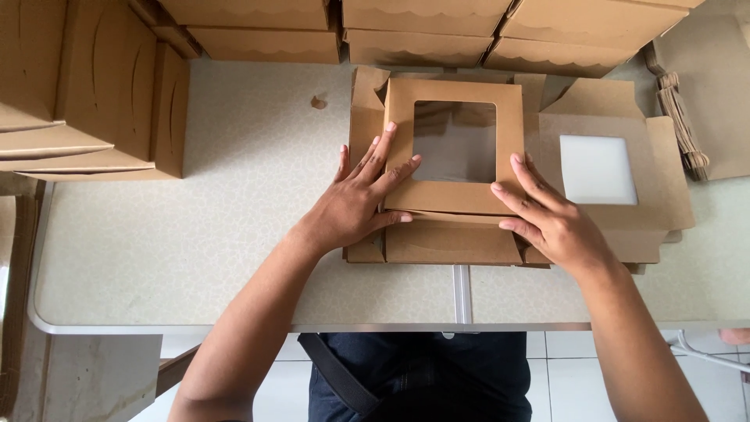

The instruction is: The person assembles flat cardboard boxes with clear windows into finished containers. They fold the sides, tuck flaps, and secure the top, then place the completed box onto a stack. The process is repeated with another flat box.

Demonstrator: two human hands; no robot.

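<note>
Both hands pressed flat, neither grip clenched: the left hand [355, 205] lay with fingers spread across the left border of the brown cardboard box lid with a square clear window [454, 146], and the right hand [551, 219] rested open on its right front corner. That lid sat near the middle of the pale, speckled desk [195, 234], above a partly folded brown cardboard box base [451, 242] whose flaps stuck out at the left and front. Just beside it on the right lay a flat brown cardboard blank with a white square window [598, 169]. Stacks of folded brown cardboard boxes [94, 94] crowded the left side and more lined the far edge [422, 35]. Open desk surface lay between the left stack and the lid, and the rounded metal-trimmed front edge ran close below the wrists.
</note>
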